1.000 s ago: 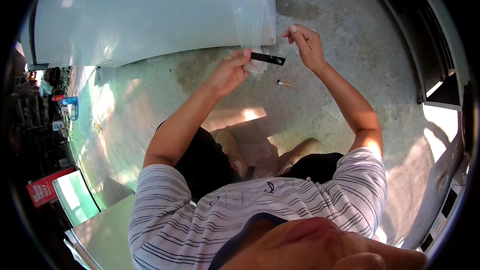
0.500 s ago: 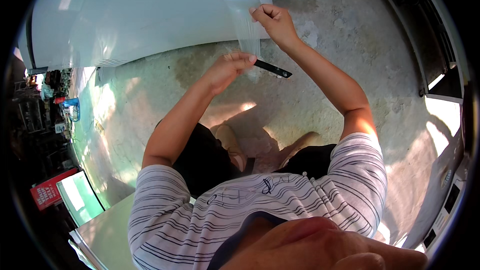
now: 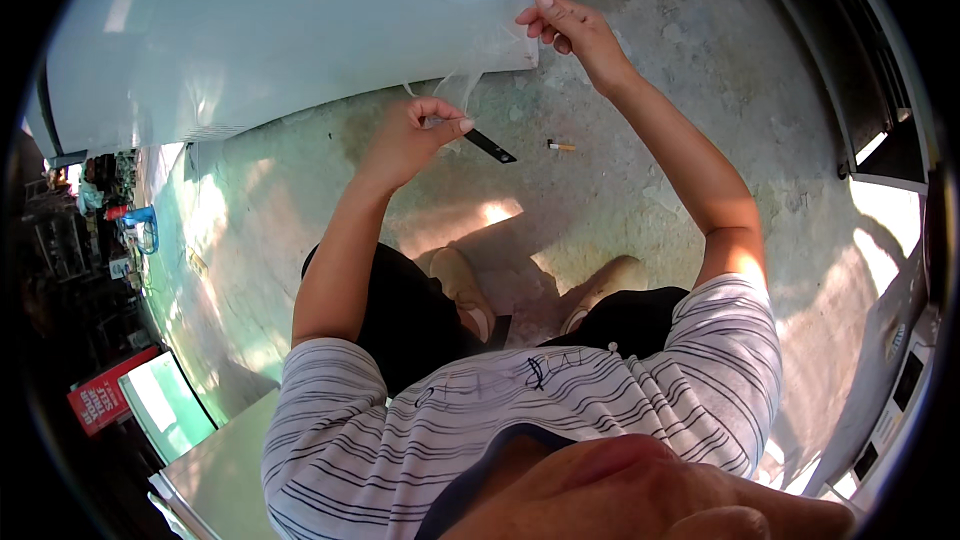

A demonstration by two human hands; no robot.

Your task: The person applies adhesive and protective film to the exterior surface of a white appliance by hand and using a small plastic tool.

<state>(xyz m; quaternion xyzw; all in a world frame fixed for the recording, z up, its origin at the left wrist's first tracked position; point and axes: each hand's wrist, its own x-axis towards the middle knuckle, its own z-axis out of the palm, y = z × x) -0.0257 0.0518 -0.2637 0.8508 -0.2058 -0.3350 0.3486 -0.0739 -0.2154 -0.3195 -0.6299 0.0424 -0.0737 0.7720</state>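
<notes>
My left hand pinches one end of a flat black strip, which angles down to the right, with wisps of clear plastic film around the fingers. My right hand is raised near the corner of a large pale glossy panel, fingers loosely curled and apart, with nothing clearly held. Some faint film hangs between that corner and my left hand. A small tan-and-dark object lies on the concrete floor to the right of the strip.
Dark metal frames run along the right side. At the left are cluttered items, a blue object, a red sign, a greenish panel and a pale surface. My two feet are below my hands.
My left hand has moved left with the black strip. My right hand rose to the film in the middle frame, then moved back right with fingers loosened. The film now looks more crumpled.
</notes>
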